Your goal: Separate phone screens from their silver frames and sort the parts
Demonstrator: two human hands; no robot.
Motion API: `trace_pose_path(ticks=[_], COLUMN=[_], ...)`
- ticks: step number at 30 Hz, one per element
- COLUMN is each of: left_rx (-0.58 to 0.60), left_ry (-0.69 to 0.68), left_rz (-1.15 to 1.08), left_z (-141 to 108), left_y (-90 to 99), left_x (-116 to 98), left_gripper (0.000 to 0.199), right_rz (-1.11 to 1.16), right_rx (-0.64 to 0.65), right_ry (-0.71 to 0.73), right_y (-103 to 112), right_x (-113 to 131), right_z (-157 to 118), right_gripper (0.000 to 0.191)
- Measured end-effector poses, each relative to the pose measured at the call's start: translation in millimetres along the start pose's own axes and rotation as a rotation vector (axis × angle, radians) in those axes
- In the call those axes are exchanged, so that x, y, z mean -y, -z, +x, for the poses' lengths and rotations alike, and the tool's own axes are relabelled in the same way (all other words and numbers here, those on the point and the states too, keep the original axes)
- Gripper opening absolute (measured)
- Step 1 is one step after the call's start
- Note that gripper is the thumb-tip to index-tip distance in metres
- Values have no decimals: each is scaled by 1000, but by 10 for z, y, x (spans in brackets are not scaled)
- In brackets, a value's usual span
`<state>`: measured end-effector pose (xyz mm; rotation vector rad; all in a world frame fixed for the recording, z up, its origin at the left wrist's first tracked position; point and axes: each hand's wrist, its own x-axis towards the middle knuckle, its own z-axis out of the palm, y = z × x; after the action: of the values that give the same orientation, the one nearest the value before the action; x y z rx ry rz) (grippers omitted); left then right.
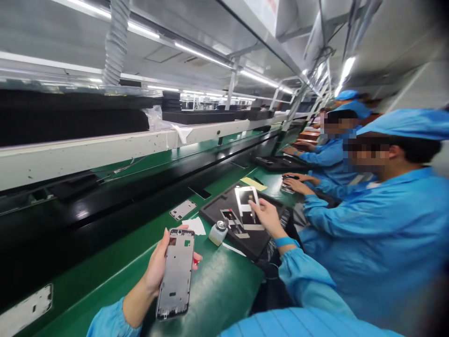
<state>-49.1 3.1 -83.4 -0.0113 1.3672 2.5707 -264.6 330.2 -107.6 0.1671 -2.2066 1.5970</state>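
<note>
My left hand (154,269) grips a grey metal phone frame (174,276) by its edges, its flat inner side turned up over the green bench. Something small and red shows at my left fingers, too little to name. Over a black foam tray (206,210), my right hand (269,219) pinches the right edge of a white-bordered phone screen panel (243,198). Other flat phone parts (229,218) lie in the tray beneath that panel. Whether the panel still touches the tray I cannot tell.
A square white bottle with a metal top (218,232) stands by the tray. Behind it lie white paper (195,226) and another phone frame (183,209). One more frame (26,311) is at far left on the dark conveyor belt (105,220). Co-workers in blue (365,220) sit along the right.
</note>
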Motion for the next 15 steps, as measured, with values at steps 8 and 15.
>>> trace_pose_path(ticks=[8,15], left_rx=[200,121], left_ry=[-10,-132], left_rz=[-131,14], left_z=[-24,-40], left_y=[-1,-38], left_x=[196,221], left_gripper=[94,88], right_rz=[314,399], right_rx=[269,268], right_ry=[117,139], right_y=[-870,-1072], right_x=[704,959], right_z=[-1102,-1510], right_gripper=[63,57])
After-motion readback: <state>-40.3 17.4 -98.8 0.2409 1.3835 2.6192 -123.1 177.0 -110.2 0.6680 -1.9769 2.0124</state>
